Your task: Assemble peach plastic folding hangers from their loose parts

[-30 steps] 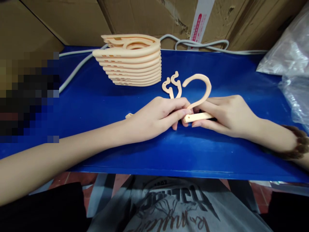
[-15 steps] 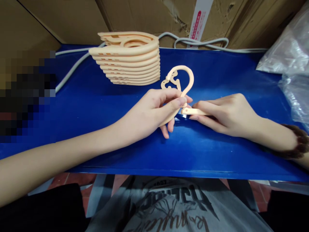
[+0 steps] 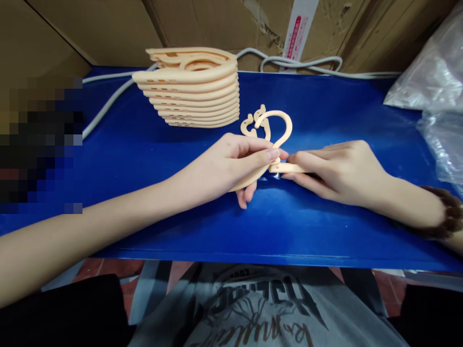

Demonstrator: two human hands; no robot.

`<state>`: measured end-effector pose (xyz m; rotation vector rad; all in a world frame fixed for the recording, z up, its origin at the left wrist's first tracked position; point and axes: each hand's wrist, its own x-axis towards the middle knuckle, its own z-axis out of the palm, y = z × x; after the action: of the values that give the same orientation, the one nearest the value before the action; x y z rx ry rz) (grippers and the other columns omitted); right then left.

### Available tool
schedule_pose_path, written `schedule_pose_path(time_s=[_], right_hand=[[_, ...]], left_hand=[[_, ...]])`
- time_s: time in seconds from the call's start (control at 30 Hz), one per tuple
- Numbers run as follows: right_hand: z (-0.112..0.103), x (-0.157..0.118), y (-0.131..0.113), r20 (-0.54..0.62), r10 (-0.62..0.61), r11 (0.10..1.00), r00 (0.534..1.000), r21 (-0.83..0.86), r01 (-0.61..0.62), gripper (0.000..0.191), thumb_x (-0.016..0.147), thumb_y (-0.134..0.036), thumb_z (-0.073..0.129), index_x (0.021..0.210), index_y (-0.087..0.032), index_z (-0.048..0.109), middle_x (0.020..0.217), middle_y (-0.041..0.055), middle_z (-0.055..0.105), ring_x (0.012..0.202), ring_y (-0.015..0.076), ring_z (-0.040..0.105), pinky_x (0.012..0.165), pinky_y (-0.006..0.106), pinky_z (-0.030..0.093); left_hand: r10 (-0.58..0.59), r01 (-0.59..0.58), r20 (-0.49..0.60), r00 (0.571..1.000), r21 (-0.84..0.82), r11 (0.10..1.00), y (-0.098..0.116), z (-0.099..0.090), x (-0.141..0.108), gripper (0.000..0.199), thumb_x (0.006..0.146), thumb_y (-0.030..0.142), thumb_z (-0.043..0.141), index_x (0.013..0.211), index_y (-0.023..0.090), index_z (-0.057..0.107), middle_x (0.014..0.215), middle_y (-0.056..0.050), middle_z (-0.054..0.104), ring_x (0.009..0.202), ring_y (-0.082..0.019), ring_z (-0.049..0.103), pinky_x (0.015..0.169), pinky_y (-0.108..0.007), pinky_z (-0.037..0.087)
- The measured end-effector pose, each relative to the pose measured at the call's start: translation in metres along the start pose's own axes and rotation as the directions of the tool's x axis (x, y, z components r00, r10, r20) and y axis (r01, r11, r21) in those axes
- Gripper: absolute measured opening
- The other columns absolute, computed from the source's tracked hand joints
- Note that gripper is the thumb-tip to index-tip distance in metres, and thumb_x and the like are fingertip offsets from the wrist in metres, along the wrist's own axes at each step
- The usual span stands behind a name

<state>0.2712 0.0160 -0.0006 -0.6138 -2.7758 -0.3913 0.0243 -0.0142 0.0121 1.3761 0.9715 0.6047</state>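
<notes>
My left hand [image 3: 235,159] is closed on a cream plastic hanger hook part [image 3: 285,123], its curved hook rising above the thumb and a curved arm passing down under the fingers. My right hand [image 3: 333,168] pinches a flat cream hanger arm [image 3: 284,168], and most of that piece is hidden beneath the fingers. The two pieces meet, or nearly meet, between my hands; I cannot tell whether they are joined. Just behind the hook lie small loose hook-shaped pieces [image 3: 248,127] on the blue surface.
A tall stack of cream folding hangers [image 3: 195,96] stands at the back left of the blue tabletop [image 3: 289,226]. White cable [image 3: 304,61] runs along the rear against cardboard [image 3: 217,29]. Clear plastic bags [image 3: 430,72] bulge in from the right. The far left is pixelated.
The hook in my left hand has tipped lower and turned slightly, uncovering more of the loose pieces behind. The hanger arm in my right hand has shifted slightly left and down.
</notes>
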Motion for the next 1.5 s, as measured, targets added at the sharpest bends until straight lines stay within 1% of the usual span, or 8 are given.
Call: schedule_pose_path(time_s=[0.17, 0.3, 0.63, 0.83, 1.0, 1.17, 1.33, 1.5], right_hand=[[0.001, 0.0, -0.002, -0.072, -0.021, 0.998, 0.997, -0.065, 0.017, 0.036, 0.112, -0.039, 0.045, 0.097, -0.02, 0.072, 0.073, -0.0022, 0.075, 0.061, 0.0132, 0.064, 0.056, 0.029, 0.033], [0.001, 0.001, -0.005, -0.119, -0.039, 0.993, 0.992, -0.118, 0.025, 0.038, 0.111, -0.04, 0.05, 0.088, -0.018, 0.072, 0.068, -0.0018, 0.072, 0.058, 0.0124, 0.061, 0.056, 0.029, 0.033], [0.0, 0.001, -0.003, -0.038, -0.013, 0.975, 0.999, -0.221, 0.004, 0.047, 0.112, -0.046, 0.042, 0.086, -0.021, 0.072, 0.064, -0.0018, 0.067, 0.055, 0.0119, 0.056, 0.057, 0.029, 0.032], [-0.001, 0.0, -0.004, -0.065, -0.022, 0.967, 0.998, -0.256, 0.005, 0.044, 0.112, -0.044, 0.045, 0.083, -0.021, 0.07, 0.065, -0.0028, 0.068, 0.056, 0.0106, 0.057, 0.055, 0.028, 0.031], [0.001, -0.001, -0.004, -0.072, -0.024, 0.96, 0.997, -0.278, 0.003, 0.043, 0.112, -0.043, 0.046, 0.081, -0.02, 0.067, 0.065, -0.0033, 0.067, 0.055, 0.0106, 0.057, 0.054, 0.028, 0.031], [0.001, -0.001, -0.005, -0.045, 0.002, 0.959, 0.999, -0.283, -0.015, 0.044, 0.112, -0.042, 0.043, 0.084, -0.02, 0.068, 0.065, -0.0021, 0.066, 0.058, 0.0107, 0.055, 0.056, 0.028, 0.03], [-0.003, -0.001, -0.008, -0.108, -0.024, 0.931, 0.994, -0.364, -0.017, 0.04, 0.11, -0.038, 0.049, 0.079, -0.02, 0.066, 0.062, -0.0024, 0.063, 0.056, 0.0101, 0.052, 0.054, 0.027, 0.029], [-0.006, 0.001, -0.011, -0.05, 0.009, 0.931, 0.999, -0.364, -0.027, 0.039, 0.11, -0.036, 0.048, 0.08, -0.021, 0.067, 0.061, -0.0023, 0.062, 0.056, 0.0108, 0.053, 0.054, 0.028, 0.03]], left_hand=[[-0.006, 0.006, 0.014, 1.0, 0.009, 1.0, -0.001, -0.002, 0.003, 0.028, 0.107, 0.026, 0.056, 0.121, 0.01, 0.075, 0.047, 0.005, 0.064, 0.041, -0.008, 0.062, 0.047, -0.011, 0.051], [-0.043, 0.044, 0.057, 0.997, -0.013, 0.999, -0.002, -0.006, 0.008, 0.028, 0.107, 0.025, 0.056, 0.119, 0.01, 0.076, 0.046, 0.004, 0.064, 0.042, -0.008, 0.062, 0.048, -0.011, 0.052], [-0.056, 0.058, 0.065, 0.996, -0.032, 0.998, -0.006, -0.009, 0.009, 0.031, 0.107, 0.027, 0.055, 0.122, 0.012, 0.077, 0.047, 0.004, 0.064, 0.043, -0.009, 0.062, 0.05, -0.014, 0.054], [-0.077, 0.079, 0.072, 0.994, -0.028, 0.996, -0.004, -0.009, 0.01, 0.028, 0.107, 0.026, 0.057, 0.114, 0.013, 0.08, 0.049, 0.003, 0.066, 0.044, -0.008, 0.063, 0.048, -0.011, 0.051], [-0.117, 0.125, 0.096, 0.989, -0.083, 0.989, -0.002, -0.01, 0.011, 0.023, 0.105, 0.024, 0.06, 0.112, 0.013, 0.079, 0.057, 0.002, 0.07, 0.049, -0.008, 0.068, 0.05, -0.012, 0.055], [-0.155, 0.167, 0.096, 0.983, -0.141, 0.976, -0.001, -0.013, 0.011, 0.017, 0.103, 0.02, 0.062, 0.104, 0.014, 0.078, 0.064, 0.002, 0.072, 0.057, -0.009, 0.071, 0.055, -0.014, 0.059], [-0.152, 0.17, 0.122, 0.981, -0.156, 0.973, 0.0, -0.014, 0.01, 0.015, 0.1, 0.024, 0.066, 0.097, 0.017, 0.078, 0.067, 0.001, 0.072, 0.057, -0.009, 0.07, 0.053, -0.013, 0.056], [-0.147, 0.167, 0.138, 0.98, -0.151, 0.974, 0.0, -0.013, 0.009, 0.014, 0.098, 0.027, 0.069, 0.091, 0.019, 0.078, 0.068, 0.001, 0.071, 0.057, -0.008, 0.068, 0.052, -0.012, 0.054]])
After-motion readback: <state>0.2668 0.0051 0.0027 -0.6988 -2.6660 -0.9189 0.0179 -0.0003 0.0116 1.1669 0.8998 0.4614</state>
